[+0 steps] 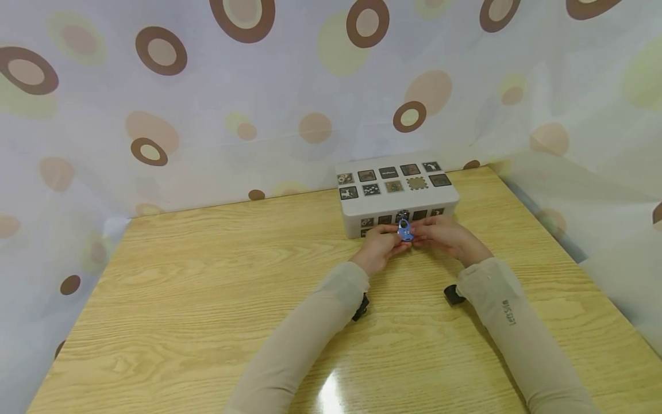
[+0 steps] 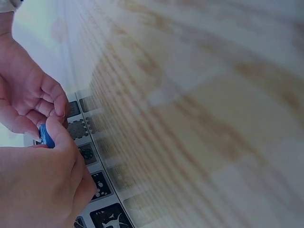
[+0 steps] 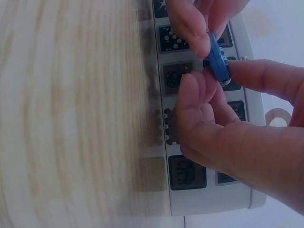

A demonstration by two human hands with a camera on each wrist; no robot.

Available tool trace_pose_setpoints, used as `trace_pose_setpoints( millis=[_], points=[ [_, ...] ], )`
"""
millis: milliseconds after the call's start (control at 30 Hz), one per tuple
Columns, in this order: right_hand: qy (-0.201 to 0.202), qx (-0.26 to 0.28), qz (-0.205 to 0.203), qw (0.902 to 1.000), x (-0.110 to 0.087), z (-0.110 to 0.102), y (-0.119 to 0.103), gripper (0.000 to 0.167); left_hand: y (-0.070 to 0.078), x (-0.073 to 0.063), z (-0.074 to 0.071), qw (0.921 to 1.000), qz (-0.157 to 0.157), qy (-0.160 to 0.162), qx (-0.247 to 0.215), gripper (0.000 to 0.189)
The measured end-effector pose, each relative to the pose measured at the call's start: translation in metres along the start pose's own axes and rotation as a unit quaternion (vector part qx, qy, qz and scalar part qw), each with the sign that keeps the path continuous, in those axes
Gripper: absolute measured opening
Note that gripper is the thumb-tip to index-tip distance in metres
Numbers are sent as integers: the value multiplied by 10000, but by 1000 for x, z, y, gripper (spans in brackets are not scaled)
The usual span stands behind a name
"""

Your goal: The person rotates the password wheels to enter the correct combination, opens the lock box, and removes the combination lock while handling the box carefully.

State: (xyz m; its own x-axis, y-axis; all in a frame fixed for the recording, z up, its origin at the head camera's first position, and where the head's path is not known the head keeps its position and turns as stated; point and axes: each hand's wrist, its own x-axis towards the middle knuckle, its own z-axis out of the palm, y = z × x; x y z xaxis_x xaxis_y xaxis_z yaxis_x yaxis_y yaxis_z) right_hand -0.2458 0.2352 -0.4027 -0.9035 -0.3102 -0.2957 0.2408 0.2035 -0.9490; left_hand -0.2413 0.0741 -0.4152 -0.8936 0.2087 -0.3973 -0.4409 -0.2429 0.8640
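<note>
A small blue padlock [image 1: 405, 231] hangs at the metal clasp [image 1: 402, 215] on the front of a white box [image 1: 403, 198] printed with dark square pictures. My left hand [image 1: 376, 248] pinches the padlock from the left, with the thumb against its edge in the right wrist view. From the other side, my right hand [image 1: 447, 237] holds it too. Its thumb presses the face of the padlock [image 3: 218, 61], and its other fingers curl close beneath. In the left wrist view only a bit of the blue padlock [image 2: 46, 136] shows between both hands.
The box stands at the back of a wood-grain table [image 1: 217, 287], close to a wall covering [image 1: 279, 86] with brown and yellow circles. Black wrist devices [image 1: 453, 295] show by both sleeves. Another stretch of covering [image 1: 584, 190] rises along the right side.
</note>
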Motion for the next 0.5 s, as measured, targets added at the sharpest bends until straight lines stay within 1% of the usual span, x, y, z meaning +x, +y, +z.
trace_pose_setpoints(
  millis=[67, 100, 233, 500],
  points=[
    [-5, -36, -53, 10000, 0, 0, 0, 49, 0, -1, 0, 10000, -5, 4, -17, 22],
    [-8, -50, -78, 10000, 0, 0, 0, 49, 1, -2, 1, 10000, -65, 57, 5, 23],
    [-6, -90, -100, 9999, 0, 1, 0, 48, 2, -3, 1, 9999, -70, 72, -61, 24],
    [61, -117, 55, 9999, 2, 0, 0, 51, 2, -4, 1, 10000, -36, 27, -58, 25]
  ],
)
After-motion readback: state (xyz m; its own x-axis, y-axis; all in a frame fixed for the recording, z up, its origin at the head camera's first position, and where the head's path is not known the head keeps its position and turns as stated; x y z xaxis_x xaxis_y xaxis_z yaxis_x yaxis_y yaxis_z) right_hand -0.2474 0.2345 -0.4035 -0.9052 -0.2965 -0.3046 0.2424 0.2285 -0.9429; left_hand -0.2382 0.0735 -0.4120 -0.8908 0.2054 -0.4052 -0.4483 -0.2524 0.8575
